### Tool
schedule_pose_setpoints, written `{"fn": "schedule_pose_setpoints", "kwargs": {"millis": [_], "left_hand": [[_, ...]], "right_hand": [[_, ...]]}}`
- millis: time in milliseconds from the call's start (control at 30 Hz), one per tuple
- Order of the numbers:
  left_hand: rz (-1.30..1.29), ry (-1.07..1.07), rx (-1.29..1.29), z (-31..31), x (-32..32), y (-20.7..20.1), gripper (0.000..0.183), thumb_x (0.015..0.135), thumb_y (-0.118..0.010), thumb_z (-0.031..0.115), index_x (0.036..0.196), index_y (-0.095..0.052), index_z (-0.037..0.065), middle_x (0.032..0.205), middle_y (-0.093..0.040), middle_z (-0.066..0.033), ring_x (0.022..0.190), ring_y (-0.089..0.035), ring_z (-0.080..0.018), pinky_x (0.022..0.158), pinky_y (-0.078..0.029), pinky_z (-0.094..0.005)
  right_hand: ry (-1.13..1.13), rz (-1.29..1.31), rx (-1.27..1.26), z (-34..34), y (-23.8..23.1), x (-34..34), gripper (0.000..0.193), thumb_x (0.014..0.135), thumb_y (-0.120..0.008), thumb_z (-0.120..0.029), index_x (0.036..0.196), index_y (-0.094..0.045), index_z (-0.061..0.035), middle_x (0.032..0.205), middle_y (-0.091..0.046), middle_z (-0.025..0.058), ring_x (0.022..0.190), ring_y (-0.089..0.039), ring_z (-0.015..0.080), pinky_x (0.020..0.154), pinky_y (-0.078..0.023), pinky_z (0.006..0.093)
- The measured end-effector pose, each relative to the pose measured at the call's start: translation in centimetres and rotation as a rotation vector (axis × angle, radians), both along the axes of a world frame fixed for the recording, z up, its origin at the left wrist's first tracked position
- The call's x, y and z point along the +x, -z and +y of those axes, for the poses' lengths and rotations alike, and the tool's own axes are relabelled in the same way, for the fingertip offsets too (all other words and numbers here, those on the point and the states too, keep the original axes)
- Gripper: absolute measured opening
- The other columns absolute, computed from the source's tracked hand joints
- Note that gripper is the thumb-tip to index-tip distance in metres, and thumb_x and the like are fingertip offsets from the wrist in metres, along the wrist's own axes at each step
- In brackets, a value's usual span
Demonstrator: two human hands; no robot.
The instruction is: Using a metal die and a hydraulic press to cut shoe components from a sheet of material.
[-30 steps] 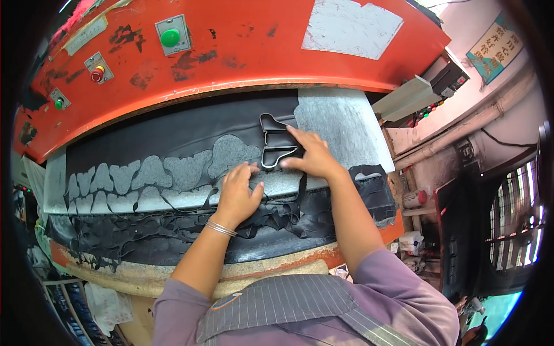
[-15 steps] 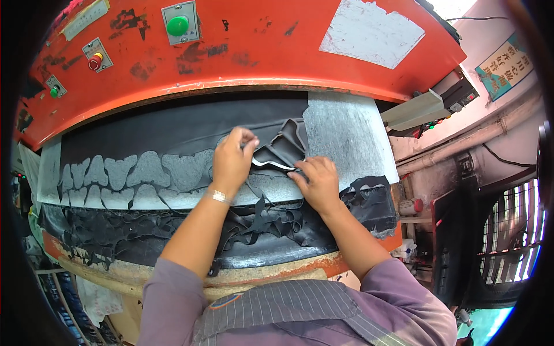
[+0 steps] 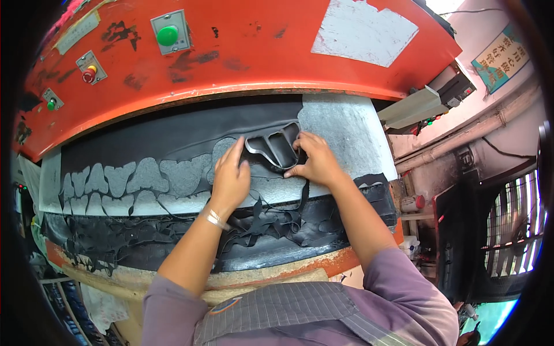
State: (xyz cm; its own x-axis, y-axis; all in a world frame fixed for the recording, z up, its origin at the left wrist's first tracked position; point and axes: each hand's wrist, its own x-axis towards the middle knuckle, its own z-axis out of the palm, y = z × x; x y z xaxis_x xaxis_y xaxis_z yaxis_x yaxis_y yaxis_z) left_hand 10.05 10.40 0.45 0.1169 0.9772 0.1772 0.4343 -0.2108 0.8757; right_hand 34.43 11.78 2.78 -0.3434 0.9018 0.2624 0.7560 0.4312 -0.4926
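A metal cutting die [image 3: 272,152] with tall thin walls and inner dividers rests on the black sheet material [image 3: 173,128], beside its cut edge. My right hand [image 3: 316,160] grips the die's right end, fingers at the far side and thumb at the near side. At the die's left end lies my left hand [image 3: 231,180], its fingers stretched out flat and holding nothing; whether the fingertips touch the die I cannot tell. Left of my hands, rows of shaped cut-outs in the sheet show the pale board [image 3: 340,135] beneath.
An orange machine beam [image 3: 242,63] spans the far side, carrying a green push button [image 3: 167,36] and a red one [image 3: 89,75]. Tangled black offcuts [image 3: 254,225] lie along the near edge. At the right sits a grey metal bracket [image 3: 414,108].
The die has turned and settled more level, its dividers now facing up. My right hand moved up around its right end; my left hand came down flat from a raised, curled pose.
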Motion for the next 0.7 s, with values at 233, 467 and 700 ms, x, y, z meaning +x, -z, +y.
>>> {"fn": "schedule_pose_setpoints", "kwargs": {"millis": [233,467,700], "left_hand": [[0.408,0.077,0.093,3.3,1.0,1.0,0.060,0.084,-0.047,0.005,0.142,-0.035,0.001,0.133,-0.050,-0.0246,0.133,-0.038,-0.0348,0.112,-0.022,-0.0484],[0.330,0.058,0.078,1.3,0.8,1.0,0.068,0.084,-0.049,0.007,0.146,-0.023,-0.003,0.141,-0.047,-0.0149,0.136,-0.036,-0.0287,0.114,-0.018,-0.0484],[0.451,0.071,0.026,1.0,0.7,0.8,0.069,0.084,-0.049,0.009,0.146,-0.020,-0.004,0.142,-0.046,-0.0147,0.138,-0.034,-0.0271,0.115,-0.014,-0.0480]], "right_hand": [[0.250,-0.083,0.064,-2.0,0.4,-1.8,0.057,0.056,-0.087,-0.035,0.097,-0.058,-0.0065,0.109,-0.060,0.0165,0.111,-0.052,0.0373,0.093,-0.042,0.0450],[0.167,-0.074,-0.095,0.4,0.8,1.2,0.114,0.055,-0.086,-0.047,0.146,-0.028,-0.0116,0.140,-0.044,0.0201,0.133,-0.038,0.0381,0.111,-0.022,0.0509],[0.126,0.027,-0.240,1.1,0.6,1.7,0.113,0.055,-0.087,-0.044,0.147,-0.029,-0.0134,0.144,-0.041,0.0203,0.136,-0.034,0.0352,0.113,-0.019,0.0493]]}}
